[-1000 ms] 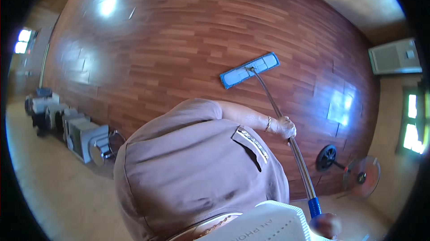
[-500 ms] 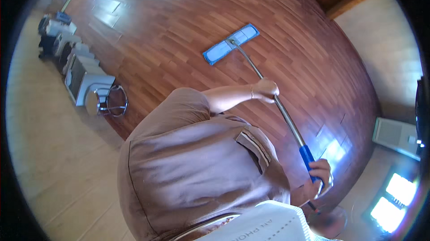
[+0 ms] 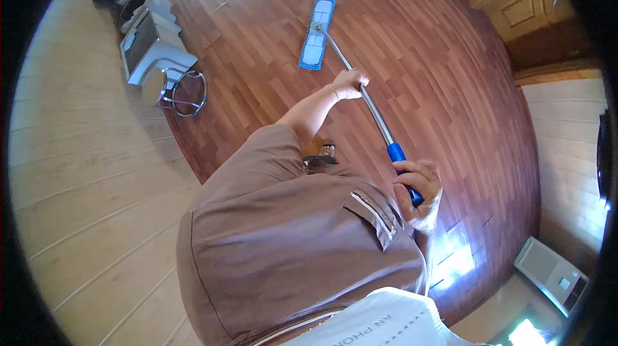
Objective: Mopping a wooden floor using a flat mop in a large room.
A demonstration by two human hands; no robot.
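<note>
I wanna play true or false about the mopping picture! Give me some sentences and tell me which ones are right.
1. Both hands grip the mop pole. True.
2. The mop head is red. False: it is blue.
3. The right hand holds the blue handle end. True.
4. The left hand rests on the stool. False: it holds the metal pole, higher up than the right hand.
5. The mop head lies on the wooden floor. True.
</note>
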